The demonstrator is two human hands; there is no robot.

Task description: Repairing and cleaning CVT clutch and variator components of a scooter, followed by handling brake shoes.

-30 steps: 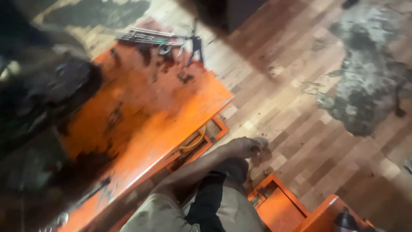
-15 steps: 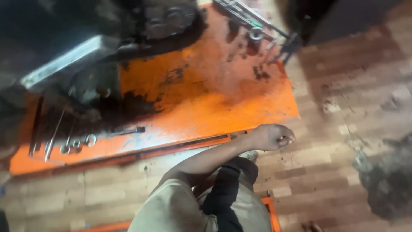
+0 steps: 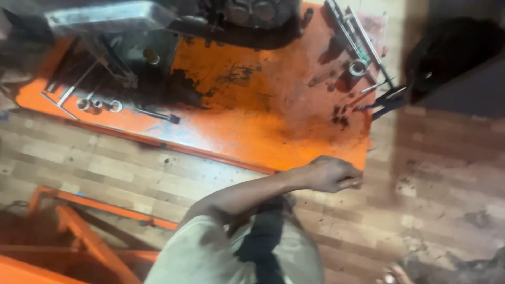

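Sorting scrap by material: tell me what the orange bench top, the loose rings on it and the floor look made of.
Orange bench top: apparently painted sheet metal, worn and stained black with grease. Rings: bare metal, likely steel, grey with bright glints. Floor: seemingly wood blocks laid like parquet, matte and grimy; the blur leaves this open.

An orange, grease-stained tabletop (image 3: 252, 131) is sitting low over a wooden plank floor (image 3: 447, 173). Dark engine parts (image 3: 158, 47) are resting along its far edge. Sockets (image 3: 97, 104) and a long wrench (image 3: 155, 114) are lying at the left side, while a metal ring (image 3: 358, 68), rods (image 3: 350, 29) and pliers (image 3: 386, 100) are lying toward the right corner.
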